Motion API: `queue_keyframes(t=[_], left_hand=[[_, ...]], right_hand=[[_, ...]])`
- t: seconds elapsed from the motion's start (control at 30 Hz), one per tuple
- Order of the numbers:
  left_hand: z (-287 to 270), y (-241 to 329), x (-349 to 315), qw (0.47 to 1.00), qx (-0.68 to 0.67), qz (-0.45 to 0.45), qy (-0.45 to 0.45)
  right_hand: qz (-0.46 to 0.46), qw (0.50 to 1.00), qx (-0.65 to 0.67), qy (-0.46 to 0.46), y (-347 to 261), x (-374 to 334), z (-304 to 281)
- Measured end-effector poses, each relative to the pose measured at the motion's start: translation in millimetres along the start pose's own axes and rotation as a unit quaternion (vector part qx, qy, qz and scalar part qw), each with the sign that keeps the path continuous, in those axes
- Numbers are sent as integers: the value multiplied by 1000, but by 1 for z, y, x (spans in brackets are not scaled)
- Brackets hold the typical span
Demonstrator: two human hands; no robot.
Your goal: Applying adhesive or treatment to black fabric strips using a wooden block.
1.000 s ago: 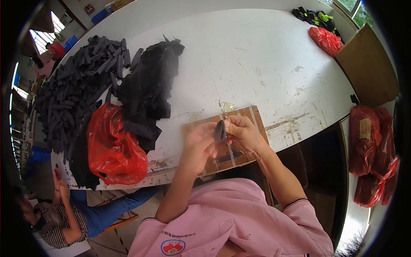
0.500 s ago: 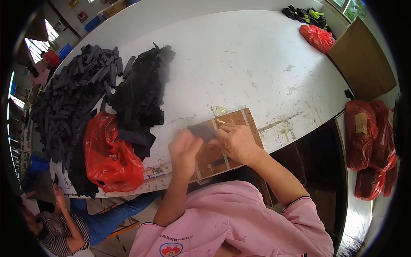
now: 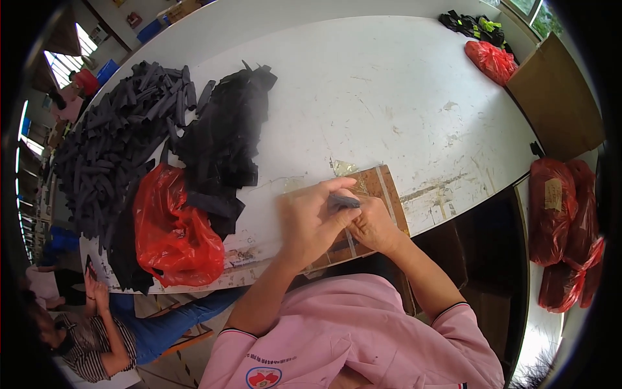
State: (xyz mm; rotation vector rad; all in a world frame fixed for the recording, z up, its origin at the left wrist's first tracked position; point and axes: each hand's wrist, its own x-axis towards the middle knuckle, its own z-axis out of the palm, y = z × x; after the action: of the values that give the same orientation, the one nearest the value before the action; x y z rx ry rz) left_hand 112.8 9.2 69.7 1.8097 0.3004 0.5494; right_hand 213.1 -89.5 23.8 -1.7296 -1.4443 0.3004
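My left hand (image 3: 310,219) and my right hand (image 3: 373,223) meet over a brown wooden board (image 3: 383,183) at the near edge of the white table (image 3: 389,97). Both pinch one small dark grey fabric piece (image 3: 342,202), held flat between the fingertips just above the board. My pink sleeves come up from the lower edge.
A red plastic bag (image 3: 173,228) lies left of my hands, with a heap of black fabric pieces (image 3: 227,139) behind it and a pile of dark grey rolled strips (image 3: 110,149) farther left. A cardboard box (image 3: 557,97) and red bags (image 3: 564,233) stand right. A seated person (image 3: 97,337) is lower left.
My hands were apart on the board half a second ago; now they have come together on the dark piece. The view has shifted slightly.
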Motion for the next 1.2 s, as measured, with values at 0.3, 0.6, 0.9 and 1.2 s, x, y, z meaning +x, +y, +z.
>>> queue_keyframes(t=[0.3, 0.6, 0.9, 1.2], left_hand=[[-14, -10, -9, 905, -395, 52, 146], [-12, -11, -16, 906, -393, 31, 156], [-39, -78, -49, 927, 143, -32, 346], [-140, -134, -62, 729, 433, -221, 481]], right_hand=[[-32, 989, -145, -23, -27, 14, -19], [-71, 995, -73, 8, -22, 4, -10], [14, 915, 359, 184, -66, 21, -57], [348, 849, 171, 358, 22, -163, -4]])
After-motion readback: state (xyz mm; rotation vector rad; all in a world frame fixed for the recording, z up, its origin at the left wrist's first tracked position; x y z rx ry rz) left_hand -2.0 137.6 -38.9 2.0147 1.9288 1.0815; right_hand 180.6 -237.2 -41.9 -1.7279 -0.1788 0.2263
